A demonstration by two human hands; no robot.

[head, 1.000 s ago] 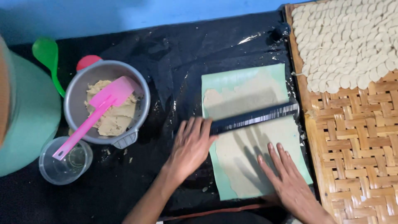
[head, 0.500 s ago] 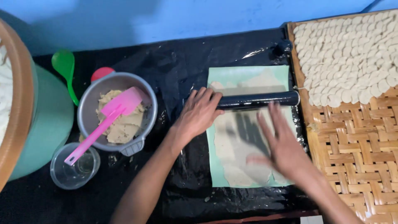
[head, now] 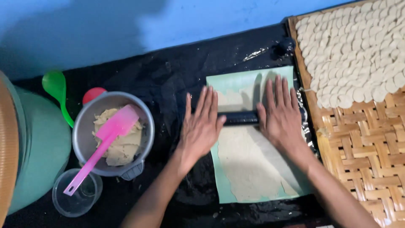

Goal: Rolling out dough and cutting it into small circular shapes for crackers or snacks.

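- Black rolling pin: long axis runs left-right across the sheet, level w/ the table edge; only the short mid stretch shows, both ends hidden under the palms.
- Pin looks dark, slim, cylindrical; lies on the dough sheet approx. at its far third.
- Dough sheet: pale tan, rolled thin, ragged edges, spread on a light green mat on the black plastic cover.
- Left hand: fingers straight, spread, palm flat pressing on pin's left end; not wrapped around it.
- Right hand: same, flat palm on right end, fingers pointing far.
- Left of mat: grey metal bowl w/ dough lump, pink spatula leaning out over a clear plastic cup.
- Far left: green spoon, teal bucket.
- Right: woven bamboo tray w/ many small pale dough discs at its far part.
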